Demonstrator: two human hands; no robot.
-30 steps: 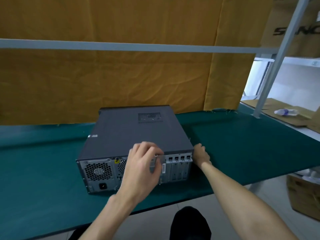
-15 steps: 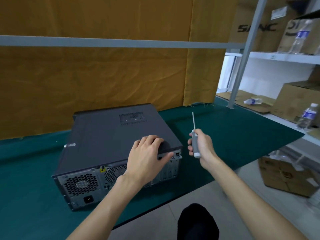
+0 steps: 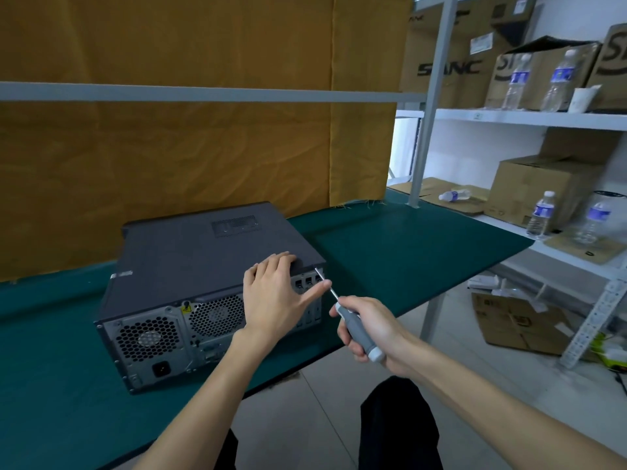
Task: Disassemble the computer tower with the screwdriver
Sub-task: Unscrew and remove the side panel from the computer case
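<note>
- The tower lies on its side on the green table, rear panel with its fan grilles facing the camera.
- The left hand rests on the tower's top rear edge, fingers straight and flat on the dark panel, thumb spread out to the right.
- The screwdriver slants up-left, its tip at the tower's upper right rear corner, just past the left thumb.
- The right hand grips its grey handle, fingers curled round it.
- Boxes and bottles sit on the shelves at right.

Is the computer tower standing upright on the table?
No, the computer tower lies on its side on the green table, its broad side panel facing up under the left hand.
</note>
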